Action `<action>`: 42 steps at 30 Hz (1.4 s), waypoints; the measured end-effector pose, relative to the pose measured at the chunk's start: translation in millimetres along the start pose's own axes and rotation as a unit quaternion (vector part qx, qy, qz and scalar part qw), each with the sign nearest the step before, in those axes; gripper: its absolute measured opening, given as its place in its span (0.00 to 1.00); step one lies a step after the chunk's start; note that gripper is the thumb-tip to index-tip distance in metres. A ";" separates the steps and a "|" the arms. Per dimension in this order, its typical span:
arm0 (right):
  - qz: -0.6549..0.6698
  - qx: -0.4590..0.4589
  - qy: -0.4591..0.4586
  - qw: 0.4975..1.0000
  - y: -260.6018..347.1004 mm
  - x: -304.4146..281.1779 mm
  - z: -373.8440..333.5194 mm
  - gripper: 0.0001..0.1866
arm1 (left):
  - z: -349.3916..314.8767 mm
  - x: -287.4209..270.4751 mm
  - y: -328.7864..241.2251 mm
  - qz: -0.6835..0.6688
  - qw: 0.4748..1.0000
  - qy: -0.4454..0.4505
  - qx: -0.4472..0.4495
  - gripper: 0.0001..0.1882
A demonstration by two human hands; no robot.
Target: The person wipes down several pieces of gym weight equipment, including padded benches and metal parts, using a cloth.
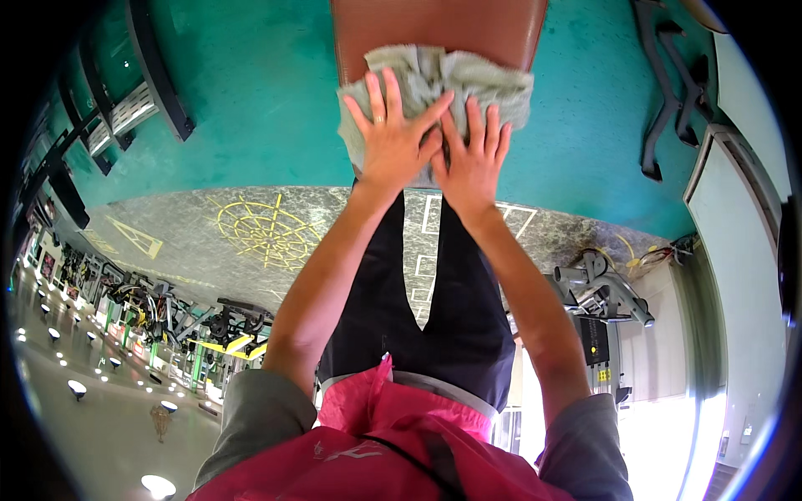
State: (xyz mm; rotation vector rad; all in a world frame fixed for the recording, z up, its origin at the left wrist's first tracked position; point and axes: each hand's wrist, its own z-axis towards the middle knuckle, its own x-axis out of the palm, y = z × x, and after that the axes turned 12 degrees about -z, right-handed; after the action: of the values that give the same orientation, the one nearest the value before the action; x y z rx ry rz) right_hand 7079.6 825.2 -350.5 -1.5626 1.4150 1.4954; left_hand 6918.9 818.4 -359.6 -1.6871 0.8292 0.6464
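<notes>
Head view: two hands (430, 146), one towel (434, 75)

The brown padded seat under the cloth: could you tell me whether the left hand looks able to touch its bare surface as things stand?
Probably yes. The left hand lies flat on the grey cloth, and bare brown padded seat shows just beyond its fingers, with nothing else between them.

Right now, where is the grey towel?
In the head view, the towel lies top centre on the brown pad, pressed under both hands: left hand, right hand.
</notes>
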 end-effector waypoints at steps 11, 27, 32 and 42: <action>-0.107 -0.056 -0.185 0.975 -27.3 -47.4 230.7 0.32 | 218.4 -56.0 10.2 0.072 0.983 -0.127 0.108 0.31; -0.044 -0.110 0.165 0.979 -4.5 0.9 -83.9 0.31 | -102.1 31.5 -14.5 -0.052 0.991 0.120 -0.016 0.27; 0.059 -0.036 0.087 0.994 -31.4 -48.0 -27.9 0.34 | -33.6 6.0 -48.9 -0.170 0.981 0.089 0.007 0.32; -0.146 -0.057 -0.297 0.942 -129.4 -234.5 283.9 0.34 | 328.7 -120.5 -194.4 -0.104 0.928 -0.215 0.287 0.26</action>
State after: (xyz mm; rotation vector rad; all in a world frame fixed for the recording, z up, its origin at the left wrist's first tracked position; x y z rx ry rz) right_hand 7137.5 1192.0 -230.6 -1.1678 0.7317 1.6877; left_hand 6998.2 1191.4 -237.5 -1.0264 0.4513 0.5315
